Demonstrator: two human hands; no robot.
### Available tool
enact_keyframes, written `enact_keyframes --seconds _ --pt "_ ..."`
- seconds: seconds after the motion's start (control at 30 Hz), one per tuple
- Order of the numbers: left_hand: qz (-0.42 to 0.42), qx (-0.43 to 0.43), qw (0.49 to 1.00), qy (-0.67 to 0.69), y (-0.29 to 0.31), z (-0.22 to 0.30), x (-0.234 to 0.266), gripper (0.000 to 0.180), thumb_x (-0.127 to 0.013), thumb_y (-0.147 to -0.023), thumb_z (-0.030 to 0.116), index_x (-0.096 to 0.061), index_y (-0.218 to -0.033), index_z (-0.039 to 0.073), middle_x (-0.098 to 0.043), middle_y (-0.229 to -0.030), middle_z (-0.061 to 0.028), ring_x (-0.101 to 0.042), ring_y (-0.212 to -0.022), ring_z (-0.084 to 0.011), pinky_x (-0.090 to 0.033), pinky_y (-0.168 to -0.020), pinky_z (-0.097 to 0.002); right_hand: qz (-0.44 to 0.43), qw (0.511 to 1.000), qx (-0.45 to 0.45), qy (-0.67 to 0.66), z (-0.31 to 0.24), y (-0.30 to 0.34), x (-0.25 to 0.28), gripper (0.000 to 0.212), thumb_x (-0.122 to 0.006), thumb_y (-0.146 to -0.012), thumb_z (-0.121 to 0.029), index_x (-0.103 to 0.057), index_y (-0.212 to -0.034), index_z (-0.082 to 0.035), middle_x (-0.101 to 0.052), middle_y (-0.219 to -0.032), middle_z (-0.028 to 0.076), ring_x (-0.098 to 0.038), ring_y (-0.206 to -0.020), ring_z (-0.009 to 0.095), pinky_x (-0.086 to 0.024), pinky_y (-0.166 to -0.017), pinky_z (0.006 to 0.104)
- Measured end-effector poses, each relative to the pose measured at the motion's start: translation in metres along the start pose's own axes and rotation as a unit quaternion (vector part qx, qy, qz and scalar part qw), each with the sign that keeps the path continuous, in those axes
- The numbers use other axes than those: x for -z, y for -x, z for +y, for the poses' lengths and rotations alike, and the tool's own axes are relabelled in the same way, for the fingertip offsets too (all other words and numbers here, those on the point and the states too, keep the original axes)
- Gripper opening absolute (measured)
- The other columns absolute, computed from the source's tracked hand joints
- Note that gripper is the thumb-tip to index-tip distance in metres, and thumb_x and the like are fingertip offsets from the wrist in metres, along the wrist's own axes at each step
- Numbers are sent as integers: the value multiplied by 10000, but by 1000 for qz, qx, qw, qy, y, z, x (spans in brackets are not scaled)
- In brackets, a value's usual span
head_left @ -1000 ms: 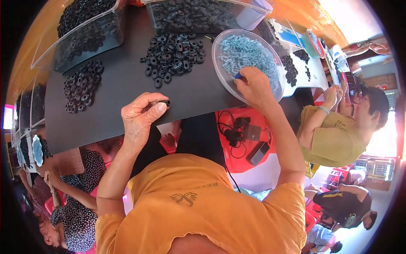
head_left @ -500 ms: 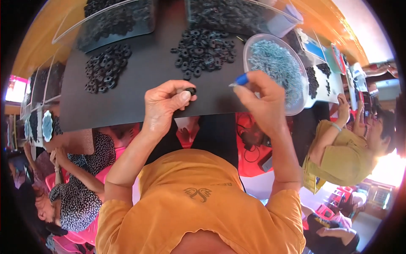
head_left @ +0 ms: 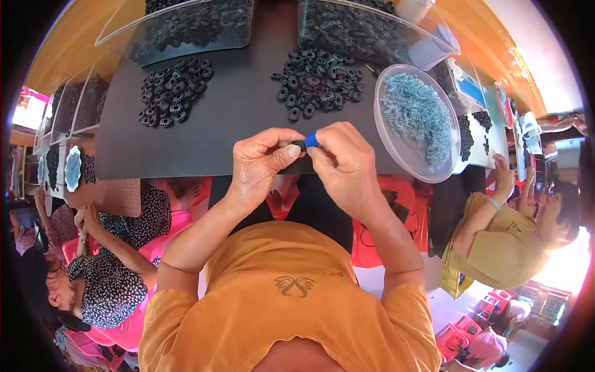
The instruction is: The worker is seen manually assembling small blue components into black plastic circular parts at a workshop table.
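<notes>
Above the table's near edge, my left hand (head_left: pixel 257 164) pinches a small black plastic part (head_left: pixel 299 145) between thumb and fingers. My right hand (head_left: pixel 344 158) meets it from the right, with a blue finger cover (head_left: pixel 311 140) on one finger pressed against the part. Its fingers are closed, and whatever sits between their tips is hidden. Beyond my hands lies a pile of similar black parts (head_left: pixel 319 84), with a second pile (head_left: pixel 170 93) farther left. A clear round tub (head_left: pixel 396 147) at the right holds many small silvery-blue coil springs (head_left: pixel 418 115).
Two clear bins, one at back left (head_left: pixel 192 30) and one at back right (head_left: pixel 353 36), hold more black parts. The dark tabletop (head_left: pixel 242 87) ends just before my body. Co-workers sit at my left (head_left: pixel 118 282) and right (head_left: pixel 496 239).
My right hand has come left from beside the tub, its blue-covered finger now touching the black part. Before, a tiny silvery piece showed at its fingertips. The view has shifted slightly.
</notes>
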State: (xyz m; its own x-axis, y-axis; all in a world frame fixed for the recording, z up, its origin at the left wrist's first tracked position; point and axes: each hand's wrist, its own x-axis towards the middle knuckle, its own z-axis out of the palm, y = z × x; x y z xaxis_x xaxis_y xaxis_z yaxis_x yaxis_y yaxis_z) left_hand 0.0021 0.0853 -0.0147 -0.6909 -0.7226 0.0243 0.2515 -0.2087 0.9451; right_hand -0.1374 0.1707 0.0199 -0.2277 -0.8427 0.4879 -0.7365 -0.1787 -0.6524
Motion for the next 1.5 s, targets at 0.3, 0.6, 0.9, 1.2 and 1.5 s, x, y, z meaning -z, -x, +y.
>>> enact_keyframes --seconds 0.3,0.6,0.9,1.2,1.5 --pt "52 -37 998 -3 2 -6 0 137 -656 -841 3 -667 -974 -26 -646 -837 -15 -557 -744 -64 -487 -695 -210 74 930 230 276 -15 10 -31 320 -594 -671 -18 -546 -955 122 -539 -829 235 -493 -684 276 -425 -570 366" --pt "64 -39 996 46 2 -7 3 168 -664 -851 38 -653 -1006 -25 -638 -813 -4 -556 -731 -56 -485 -676 -210 32 985 77 149 -19 6 -23 225 -577 -697 39 -567 -922 34 -580 -838 155 -527 -706 308 -444 -614 387" --pt "63 -15 997 35 -1 -5 4 189 -682 -836 74 -657 -990 -34 -651 -801 -46 -627 -719 -113 -455 -613 -211 100 966 37 237 38 -21 -16 197 -661 -720 17 -649 -910 -35 -566 -739 93 -551 -711 278 -442 -605 382" --pt "44 -42 996 61 -1 -7 6 227 -697 -824 90 -655 -1001 -44 -637 -784 -47 -603 -688 -111 -488 -656 -224 37 960 17 276 45 -21 -20 209 -690 -692 -29 -656 -896 -58 -576 -715 101 -579 -718 277 -462 -607 380" --pt "44 -36 997 61 0 -7 7 221 -695 -826 93 -659 -999 -40 -645 -801 -53 -620 -710 -116 -487 -656 -219 45 973 -4 226 43 -17 -14 203 -705 -706 -49 -658 -904 -49 -566 -718 106 -566 -712 287 -445 -628 395"
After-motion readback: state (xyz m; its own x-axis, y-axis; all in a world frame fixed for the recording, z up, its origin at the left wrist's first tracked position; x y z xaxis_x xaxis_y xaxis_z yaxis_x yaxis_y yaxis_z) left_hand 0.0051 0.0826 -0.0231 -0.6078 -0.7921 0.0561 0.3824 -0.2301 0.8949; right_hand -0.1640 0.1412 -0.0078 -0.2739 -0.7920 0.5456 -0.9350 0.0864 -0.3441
